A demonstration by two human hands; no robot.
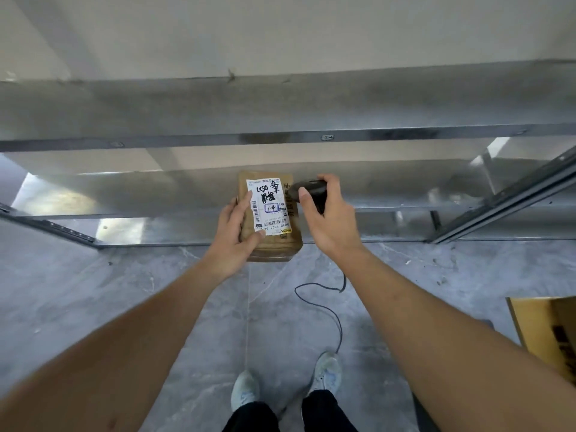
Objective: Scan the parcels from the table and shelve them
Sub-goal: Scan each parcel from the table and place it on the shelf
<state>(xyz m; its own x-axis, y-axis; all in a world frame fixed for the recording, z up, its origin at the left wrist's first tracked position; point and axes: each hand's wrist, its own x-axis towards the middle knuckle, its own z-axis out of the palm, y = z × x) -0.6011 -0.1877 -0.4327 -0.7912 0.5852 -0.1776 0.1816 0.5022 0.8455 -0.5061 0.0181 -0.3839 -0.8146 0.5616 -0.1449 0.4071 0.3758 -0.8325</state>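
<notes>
Centre of the frame: the left hand (pixel 232 236) is gripping a brown parcel (pixel 274 241) from its left edge, holding it up in front of the shelf (pixel 280 138). The thumb is lying across the lower left corner of the white label (pixel 269 207), and the index finger is lying along the label's left margin beside the barcode; the remaining fingers are passing behind the parcel and are hidden. The label is facing upward toward the camera and is bearing handwritten black marks and a blue boxed mark.

Just right of the parcel, the right hand (pixel 327 219) is gripping a black scanner (pixel 311 190), its fingers curled round the handle and the thumb lying against the scanner's left side. The scanner's head is pointing left at the parcel's upper right edge and appears to be touching or nearly touching it. A thin black cable (pixel 338 319) is hanging from below the right hand and looping down toward the floor (pixel 124 291).

Lower centre: two pale shoes (pixel 325 371) are standing on the grey floor. Lower right edge: part of a cardboard box (pixel 542 332) is showing.
</notes>
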